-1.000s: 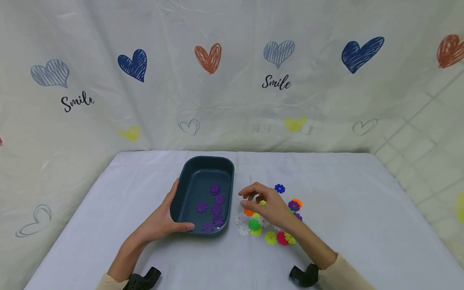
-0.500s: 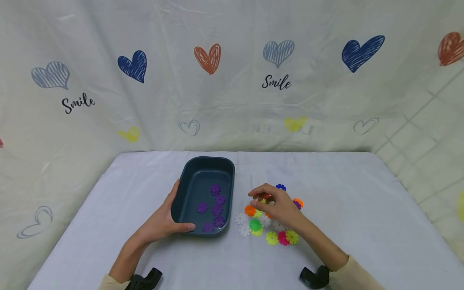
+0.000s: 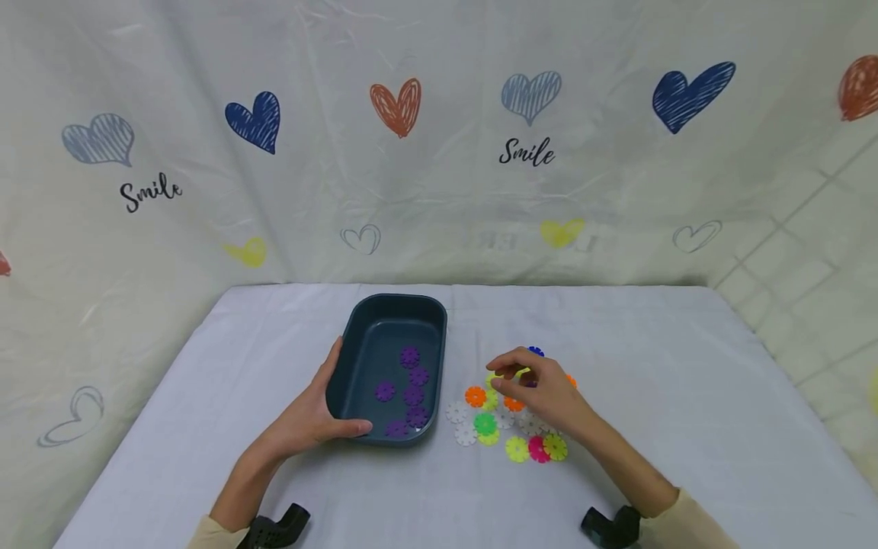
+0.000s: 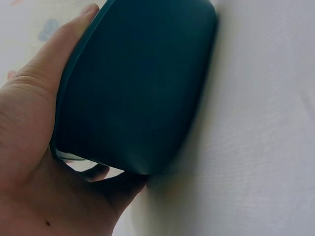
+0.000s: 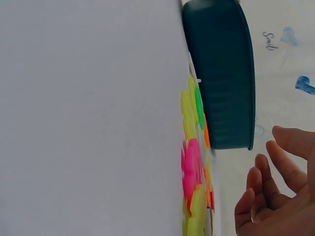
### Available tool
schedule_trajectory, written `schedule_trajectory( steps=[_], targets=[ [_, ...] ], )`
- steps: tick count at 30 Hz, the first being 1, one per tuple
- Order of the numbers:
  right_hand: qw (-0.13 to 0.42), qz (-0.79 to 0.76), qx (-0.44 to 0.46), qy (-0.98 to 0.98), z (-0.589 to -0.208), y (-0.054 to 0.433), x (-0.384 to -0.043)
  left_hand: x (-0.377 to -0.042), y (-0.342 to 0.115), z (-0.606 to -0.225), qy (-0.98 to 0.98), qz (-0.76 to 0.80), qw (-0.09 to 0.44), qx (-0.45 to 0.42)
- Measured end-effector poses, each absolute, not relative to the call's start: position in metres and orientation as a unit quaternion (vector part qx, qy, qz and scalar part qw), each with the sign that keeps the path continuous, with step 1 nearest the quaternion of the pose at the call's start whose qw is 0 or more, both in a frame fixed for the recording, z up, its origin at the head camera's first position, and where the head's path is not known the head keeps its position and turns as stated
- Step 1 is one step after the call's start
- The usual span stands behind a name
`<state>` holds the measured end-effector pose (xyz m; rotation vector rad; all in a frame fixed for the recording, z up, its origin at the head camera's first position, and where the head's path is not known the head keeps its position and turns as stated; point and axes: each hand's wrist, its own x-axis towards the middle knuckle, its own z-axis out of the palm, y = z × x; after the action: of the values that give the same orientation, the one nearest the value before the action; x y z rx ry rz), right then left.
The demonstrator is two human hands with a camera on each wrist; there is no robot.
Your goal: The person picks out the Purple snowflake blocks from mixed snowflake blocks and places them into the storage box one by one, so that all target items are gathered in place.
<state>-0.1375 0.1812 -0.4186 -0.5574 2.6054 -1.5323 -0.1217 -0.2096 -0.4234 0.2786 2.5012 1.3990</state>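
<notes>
Rightward from the tray [image 3: 377,343], the right hand [image 3: 542,387] has moved above loose flower discs [image 3: 485,424], fingers loosely curved, pinching nothing; the left hand [image 3: 309,418] grips the tray, purple discs [image 3: 413,395] inside. Collecting more purple seems in hand, calling for a single-disc pinch.

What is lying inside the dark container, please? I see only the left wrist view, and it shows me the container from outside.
Observer: Several purple flower-shaped pieces lie inside the container.
Operator: Thank you. And what is beside it, on the right?
Observer: A scatter of loose pieces in several colours lies on the white cloth.
Operator: Does the right hand hold one of them?
Observer: I see none in it; the right wrist view shows no piece between its thumb and fingertips.
</notes>
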Motion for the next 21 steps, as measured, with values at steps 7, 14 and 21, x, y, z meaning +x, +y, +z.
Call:
schedule_trajectory(
  steps=[7, 14, 21],
  targets=[
    [0.032, -0.487, -0.17, 0.856, -0.417, 0.192, -0.137, -0.124, -0.207, -0.424, 0.859, 0.485, 0.131, 0.102],
    [0.033, -0.482, -0.167, 0.86, -0.419, 0.197, -0.136, -0.123, -0.209, -0.422, 0.865, 0.475, 0.133, 0.094],
    [0.032, -0.473, -0.159, 0.866, -0.419, 0.203, -0.136, -0.121, -0.21, -0.422, 0.864, 0.476, 0.136, 0.09]
  ],
)
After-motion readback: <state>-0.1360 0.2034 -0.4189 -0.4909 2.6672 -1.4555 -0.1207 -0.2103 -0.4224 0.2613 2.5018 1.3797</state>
